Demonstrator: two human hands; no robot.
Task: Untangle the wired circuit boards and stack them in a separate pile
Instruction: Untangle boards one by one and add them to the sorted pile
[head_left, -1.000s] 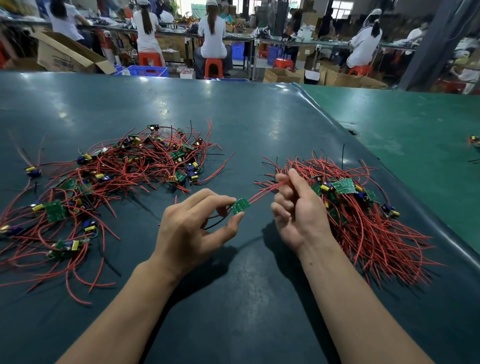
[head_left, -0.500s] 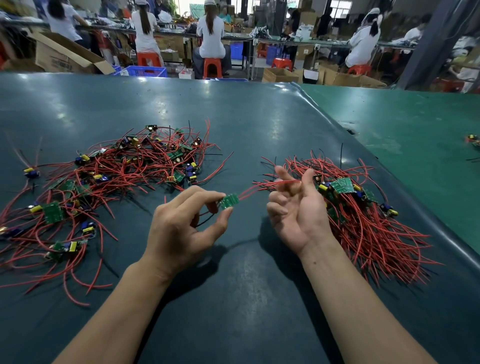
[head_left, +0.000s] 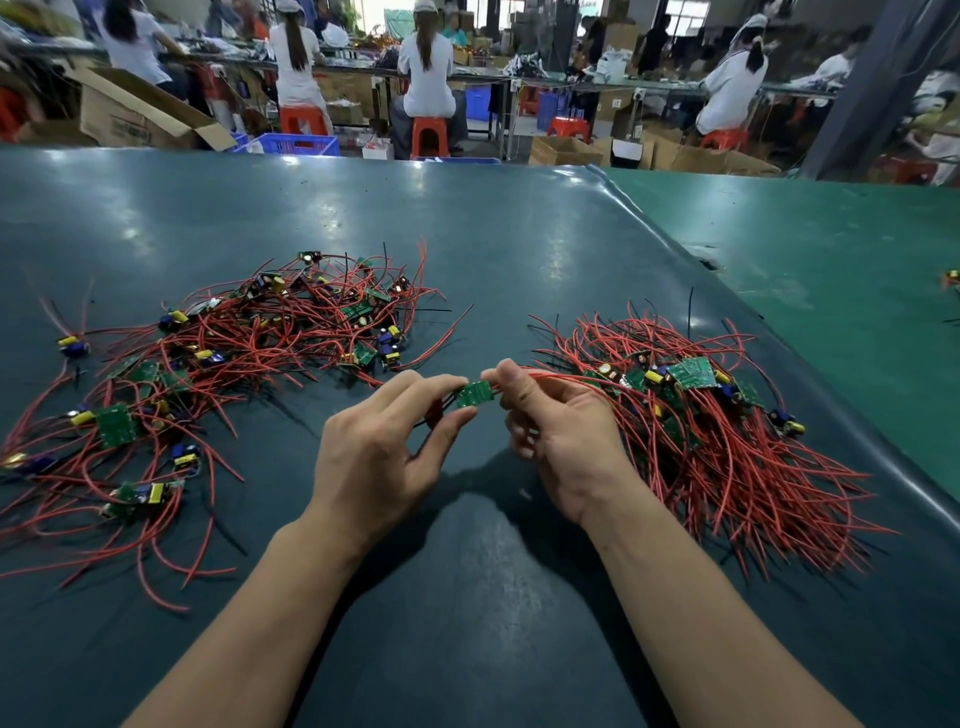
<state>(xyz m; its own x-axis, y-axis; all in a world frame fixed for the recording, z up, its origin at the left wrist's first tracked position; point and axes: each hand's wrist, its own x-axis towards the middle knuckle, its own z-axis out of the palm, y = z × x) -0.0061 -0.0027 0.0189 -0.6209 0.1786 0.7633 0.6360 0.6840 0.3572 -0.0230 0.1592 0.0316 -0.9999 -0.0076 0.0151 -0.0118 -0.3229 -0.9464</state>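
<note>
A small green circuit board (head_left: 474, 393) with red wires is held above the table between both hands. My left hand (head_left: 384, 452) pinches its left end between thumb and fingers. My right hand (head_left: 558, 431) pinches the red wires right beside the board's right end, and those wires trail right over the sorted pile (head_left: 701, 415). That pile lies right of my right hand, its red wires fanned toward the front right. A tangled heap of boards and red wires (head_left: 218, 364) spreads over the left of the table.
The dark green table (head_left: 467, 234) ends at a raised seam on the right, beside a lighter green table (head_left: 831, 249) with a stray board (head_left: 951, 278) at its far edge. Seated people, red stools, cardboard boxes and blue crates stand beyond the far edge.
My right hand slid left along the red wires until it reached the board. My left hand kept its pinch on the board and shifted slightly, so the hands are now close together.
</note>
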